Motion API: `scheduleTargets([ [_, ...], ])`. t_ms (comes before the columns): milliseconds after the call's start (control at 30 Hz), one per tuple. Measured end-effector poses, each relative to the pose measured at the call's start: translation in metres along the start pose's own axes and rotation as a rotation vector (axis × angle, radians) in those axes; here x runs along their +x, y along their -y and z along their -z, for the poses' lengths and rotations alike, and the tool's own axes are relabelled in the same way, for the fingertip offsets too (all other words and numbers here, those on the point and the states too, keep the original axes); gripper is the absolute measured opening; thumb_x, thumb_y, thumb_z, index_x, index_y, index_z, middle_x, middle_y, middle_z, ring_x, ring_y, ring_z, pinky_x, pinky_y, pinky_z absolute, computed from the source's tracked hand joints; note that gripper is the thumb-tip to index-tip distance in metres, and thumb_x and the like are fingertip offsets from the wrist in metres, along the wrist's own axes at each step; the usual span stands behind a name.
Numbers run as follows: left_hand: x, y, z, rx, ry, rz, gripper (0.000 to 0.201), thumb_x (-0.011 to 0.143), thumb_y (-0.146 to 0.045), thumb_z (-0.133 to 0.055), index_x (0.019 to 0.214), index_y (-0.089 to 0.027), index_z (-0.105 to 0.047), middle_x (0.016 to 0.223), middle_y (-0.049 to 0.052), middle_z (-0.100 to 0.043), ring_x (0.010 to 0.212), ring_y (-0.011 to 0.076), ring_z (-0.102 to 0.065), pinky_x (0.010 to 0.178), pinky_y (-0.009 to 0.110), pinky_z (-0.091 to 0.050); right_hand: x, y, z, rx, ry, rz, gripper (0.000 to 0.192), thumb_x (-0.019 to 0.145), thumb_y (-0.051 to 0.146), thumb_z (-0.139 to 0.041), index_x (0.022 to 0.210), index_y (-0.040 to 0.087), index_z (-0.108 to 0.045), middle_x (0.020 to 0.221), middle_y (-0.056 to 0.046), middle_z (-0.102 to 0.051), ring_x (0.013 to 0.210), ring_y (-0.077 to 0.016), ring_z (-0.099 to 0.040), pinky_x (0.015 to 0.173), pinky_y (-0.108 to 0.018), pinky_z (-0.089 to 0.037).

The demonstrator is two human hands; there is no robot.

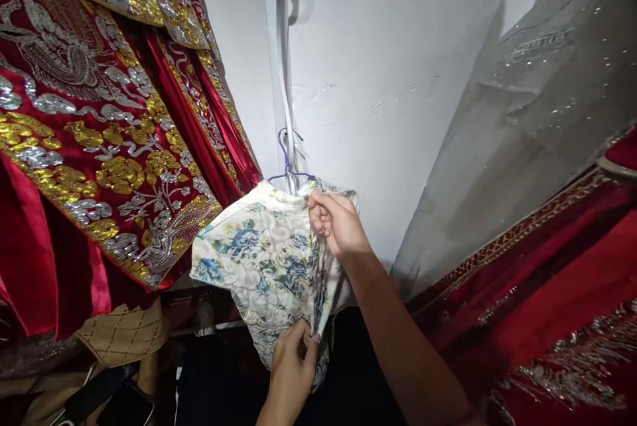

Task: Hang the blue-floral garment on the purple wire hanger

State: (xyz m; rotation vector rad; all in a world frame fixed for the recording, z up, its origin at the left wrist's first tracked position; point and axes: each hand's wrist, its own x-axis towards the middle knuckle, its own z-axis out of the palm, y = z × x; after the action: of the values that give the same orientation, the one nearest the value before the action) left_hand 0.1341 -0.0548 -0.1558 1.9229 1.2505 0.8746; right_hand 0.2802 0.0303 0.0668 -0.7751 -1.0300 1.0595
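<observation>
A white short-sleeved garment (279,260) with blue and green flowers hangs from a thin purple hanger (286,159) against the wall. Along its right side runs a long opening, with the edges lying close together. My right hand (336,220) is closed at the top of this opening, beside the collar, pinching the fabric there. Lower down, my left hand (292,363) pinches the edge of the opening between thumb and fingers. Whether a zipper or other fastener lies in my fingers is too small to tell. The garment's lower end is partly hidden behind my left hand.
Red clothing with gold and silver embroidery (122,174) hangs close on the left. On the right are sheer beaded fabric (537,101) and red cloth (592,267) with beaded fringe. A phone (127,406) and a tan quilted item (124,333) sit at lower left.
</observation>
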Motion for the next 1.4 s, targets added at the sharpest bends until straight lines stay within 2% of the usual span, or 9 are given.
scheduleTargets([
  [100,0.025,-0.034,0.035,-0.117,0.069,-0.093,0.011,0.091,-0.028,-0.055,0.082,-0.022,-0.059,0.082,0.004,-0.065,0.080,0.0236,-0.064,0.074,0.035,-0.048,-0.014,-0.009,-0.003,-0.112,0.068,0.035,0.029,0.091,0.041,-0.058,0.074,0.017,-0.061,0.046,0.004,-0.054,0.041,-0.0075,-0.041,0.041,-0.020,-0.026],
  [267,0.086,-0.117,0.116,-0.217,-0.376,-0.373,0.037,0.098,-0.028,-0.054,0.134,-0.023,-0.054,0.095,0.003,-0.068,0.087,0.0173,-0.064,0.084,0.031,-0.049,-0.024,-0.011,-0.006,-0.205,0.076,0.068,0.029,0.093,0.036,-0.053,0.072,0.019,-0.061,0.047,0.004,-0.052,0.043,-0.0076,-0.041,0.046,-0.021,-0.029],
  [367,0.114,-0.145,0.143,-0.030,-0.392,-0.566,0.030,0.099,-0.026,-0.053,0.127,-0.021,-0.062,0.097,0.004,-0.069,0.087,0.0172,-0.064,0.082,0.031,-0.049,-0.021,-0.010,-0.010,-0.236,0.117,0.103,0.030,0.094,0.039,-0.053,0.074,0.019,-0.062,0.048,0.004,-0.052,0.044,-0.0084,-0.042,0.048,-0.022,-0.031],
  [567,0.130,-0.140,0.147,0.188,-0.365,-0.722,0.016,0.099,-0.024,-0.052,0.101,-0.019,-0.067,0.093,0.005,-0.071,0.089,0.0176,-0.066,0.082,0.029,-0.049,-0.009,-0.057,0.000,-0.203,0.111,0.102,0.033,0.092,0.048,-0.056,0.076,0.019,-0.058,0.048,0.005,-0.049,0.046,-0.0100,-0.042,0.050,-0.024,-0.031],
  [700,0.126,-0.137,0.160,0.135,-0.671,-0.692,0.013,0.097,-0.025,-0.058,0.097,-0.018,-0.069,0.093,0.003,-0.072,0.091,0.0175,-0.065,0.089,0.032,-0.048,-0.022,-0.086,0.016,-0.264,0.090,-0.033,0.030,0.090,0.038,-0.053,0.067,0.019,-0.057,0.044,0.005,-0.047,0.043,-0.0099,-0.039,0.048,-0.025,-0.028],
  [800,0.124,-0.126,0.188,-0.163,-0.969,-0.537,0.015,0.093,-0.031,-0.063,0.098,-0.017,-0.069,0.093,0.003,-0.070,0.089,0.0160,-0.064,0.086,0.030,-0.050,-0.051,-0.097,0.025,-0.254,0.131,-0.152,0.030,0.087,0.033,-0.051,0.061,0.019,-0.056,0.043,0.004,-0.046,0.042,-0.0093,-0.038,0.049,-0.025,-0.027],
  [900,0.119,-0.094,0.211,-0.701,-0.922,-0.331,0.015,0.087,-0.032,-0.069,0.093,-0.018,-0.066,0.083,0.001,-0.066,0.081,0.0142,-0.063,0.084,0.029,-0.054,-0.082,-0.105,0.023,-0.179,0.096,-0.247,0.033,0.087,0.037,-0.054,0.059,0.019,-0.054,0.042,0.005,-0.043,0.040,-0.0085,-0.035,0.048,-0.025,-0.024],
  [1167,0.060,0.009,0.134,-1.442,-0.786,0.105,0.010,0.086,-0.021,-0.063,0.076,-0.021,-0.062,0.077,0.001,-0.066,0.084,0.0147,-0.066,0.086,0.029,-0.056,-0.120,-0.125,-0.006,0.046,0.019,-0.335,0.031,0.089,0.039,-0.054,0.066,0.018,-0.056,0.045,0.005,-0.045,0.044,-0.0082,-0.034,0.049,-0.024,-0.022],
  [1400,0.058,-0.004,0.088,-1.208,-0.620,0.325,0.023,0.068,-0.029,-0.081,0.086,-0.018,-0.071,0.079,0.002,-0.069,0.076,0.0164,-0.066,0.075,0.029,-0.054,-0.124,-0.124,0.037,0.011,-0.178,-0.355,0.034,0.087,0.045,-0.058,0.065,0.020,-0.055,0.046,0.005,-0.041,0.047,-0.0100,-0.030,0.049,-0.026,-0.023],
])
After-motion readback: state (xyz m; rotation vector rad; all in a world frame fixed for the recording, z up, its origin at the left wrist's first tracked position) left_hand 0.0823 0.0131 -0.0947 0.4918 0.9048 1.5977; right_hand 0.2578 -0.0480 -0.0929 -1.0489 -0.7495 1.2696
